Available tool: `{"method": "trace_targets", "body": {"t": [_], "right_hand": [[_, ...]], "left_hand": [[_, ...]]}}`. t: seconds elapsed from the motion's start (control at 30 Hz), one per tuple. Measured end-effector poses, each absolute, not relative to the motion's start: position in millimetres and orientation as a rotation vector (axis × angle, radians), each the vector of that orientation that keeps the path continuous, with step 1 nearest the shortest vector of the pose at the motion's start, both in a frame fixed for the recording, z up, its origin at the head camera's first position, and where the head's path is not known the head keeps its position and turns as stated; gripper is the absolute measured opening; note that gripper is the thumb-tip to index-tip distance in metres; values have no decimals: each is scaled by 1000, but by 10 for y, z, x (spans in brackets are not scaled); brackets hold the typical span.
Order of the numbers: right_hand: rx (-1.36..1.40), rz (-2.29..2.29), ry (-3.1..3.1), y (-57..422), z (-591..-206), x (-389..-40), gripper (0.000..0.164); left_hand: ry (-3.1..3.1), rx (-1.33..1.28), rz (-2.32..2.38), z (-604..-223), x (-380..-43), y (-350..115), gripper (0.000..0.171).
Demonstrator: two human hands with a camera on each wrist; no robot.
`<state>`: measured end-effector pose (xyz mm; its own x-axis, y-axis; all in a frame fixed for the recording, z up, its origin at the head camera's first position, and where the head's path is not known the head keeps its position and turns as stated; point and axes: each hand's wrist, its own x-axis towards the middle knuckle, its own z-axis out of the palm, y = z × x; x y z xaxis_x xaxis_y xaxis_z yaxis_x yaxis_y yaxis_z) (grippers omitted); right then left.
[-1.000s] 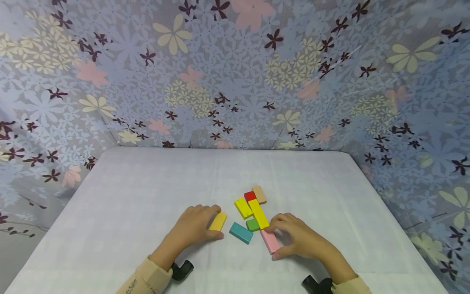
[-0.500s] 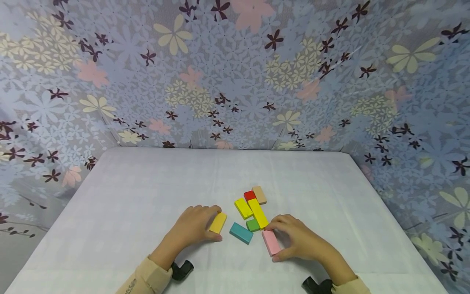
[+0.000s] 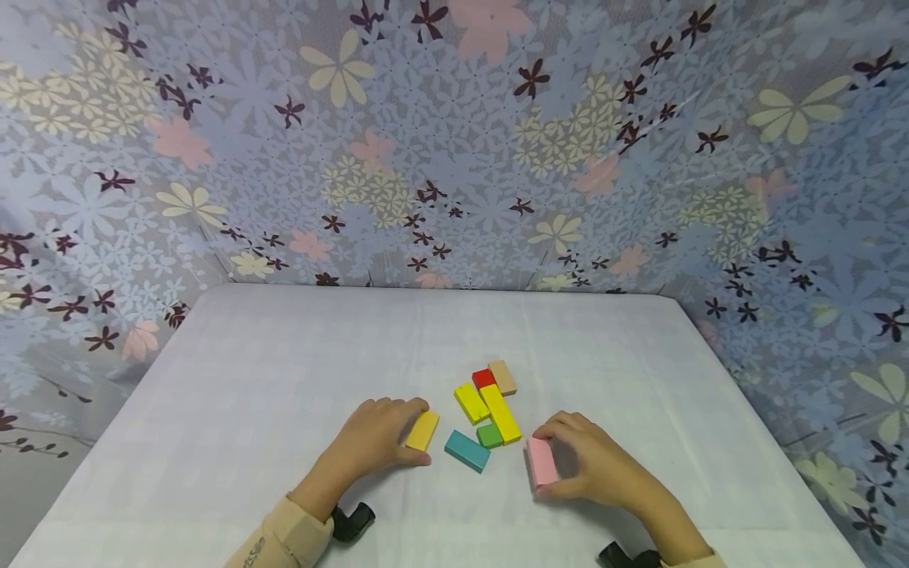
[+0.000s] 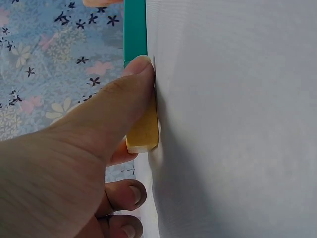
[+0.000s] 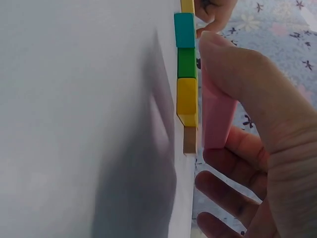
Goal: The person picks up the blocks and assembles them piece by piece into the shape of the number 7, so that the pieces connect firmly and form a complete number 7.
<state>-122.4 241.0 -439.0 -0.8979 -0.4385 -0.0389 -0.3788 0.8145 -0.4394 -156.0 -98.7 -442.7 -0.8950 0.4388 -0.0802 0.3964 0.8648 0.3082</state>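
Note:
My left hand (image 3: 406, 433) rests on the white tablecloth (image 3: 284, 371) and grips an orange-yellow block (image 3: 422, 431), thumb on its near side (image 4: 141, 74). My right hand (image 3: 562, 465) pinches a pink block (image 3: 543, 461) between thumb and fingers, turned up on its long edge. In the right wrist view the pink block (image 5: 218, 119) stands just clear of the cloth. Between the hands lie a teal block (image 3: 466, 450), a green block (image 3: 488, 435), a long yellow block (image 3: 501, 413), a short yellow block (image 3: 471, 402), a red block (image 3: 484, 378) and a tan block (image 3: 502, 377).
A flowered cloth (image 3: 454, 142) hangs behind and beside the table. The table's back edge (image 3: 440, 288) meets it. Black wrist mounts (image 3: 352, 521) show at the bottom of the head view.
My right hand drew the pink block to the right, away from the long yellow block, and turned it up on edge. The left hand and its block stayed put.

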Motion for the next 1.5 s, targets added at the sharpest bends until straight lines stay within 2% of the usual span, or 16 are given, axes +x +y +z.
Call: {"method": "trace_targets", "body": {"t": [0.87, 1.5], "right_hand": [[-589, -680, 2925, 2644, -4533, -1006, 64], [-701, -806, 3018, 2679, -4660, -991, 60]], "left_hand": [[2885, 612, 427, -4449, -1571, -975, 77], [2855, 620, 515, -4478, -1580, -1019, 79]]}}
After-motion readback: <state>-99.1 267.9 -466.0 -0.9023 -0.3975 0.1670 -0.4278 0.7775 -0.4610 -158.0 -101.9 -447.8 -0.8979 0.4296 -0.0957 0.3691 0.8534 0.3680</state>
